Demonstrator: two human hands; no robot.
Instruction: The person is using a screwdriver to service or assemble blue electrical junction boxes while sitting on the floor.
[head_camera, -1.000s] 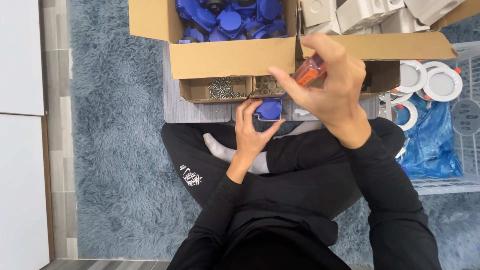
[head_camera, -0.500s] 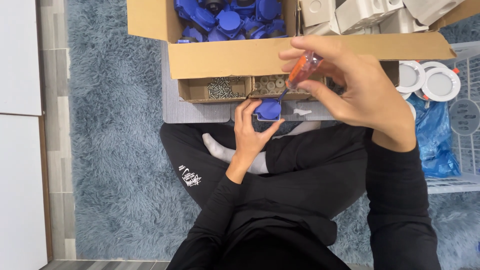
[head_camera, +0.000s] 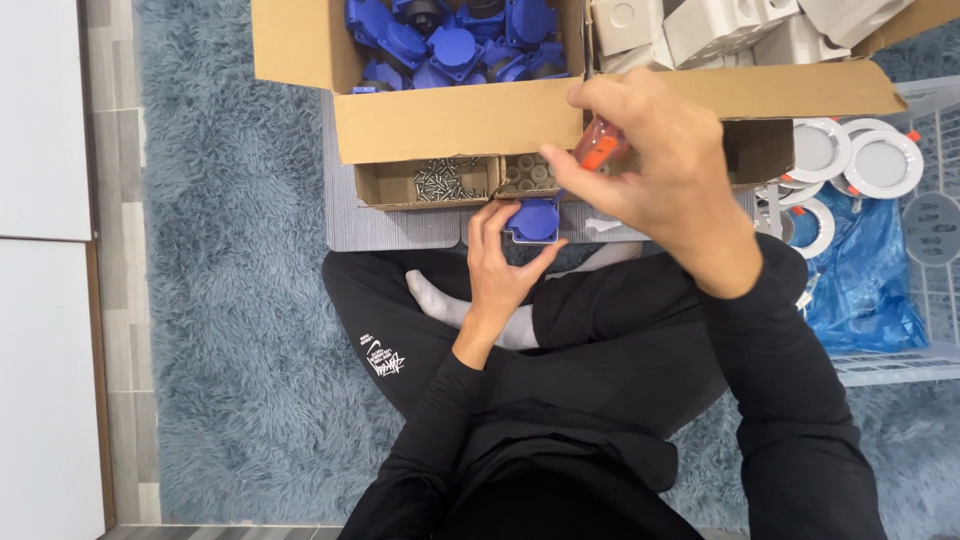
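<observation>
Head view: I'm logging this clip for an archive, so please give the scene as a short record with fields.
Setting: person seated cross-legged on a blue shaggy rug
Left hand: holds a blue plastic part against the grey mat
Right hand: raised, gripping an orange-handled tool
Cardboard box: open, filled with blue parts
Small trays: one with screws, one with small cylinders
Right side: white round fittings in a wire basket, blue bag
</observation>
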